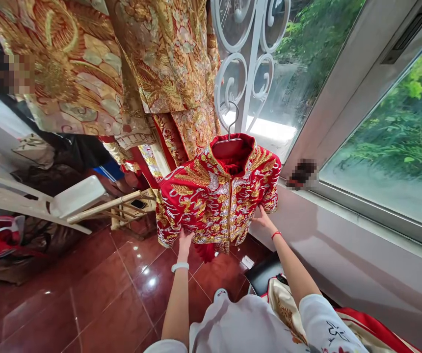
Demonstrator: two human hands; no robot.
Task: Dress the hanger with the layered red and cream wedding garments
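Straight ahead, the red jacket (207, 203) is pinched at its lower sides by left hand (185, 239) and right hand (265, 220), front opening (230, 208) running between.

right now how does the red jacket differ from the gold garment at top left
The jacket is red with gold and silver embroidery; the gold garment is mostly gold. The jacket shows nearly whole; the picture's top edge cuts off the gold garment. The left hand and right hand touch the jacket, not the gold garment. Both are patterned.
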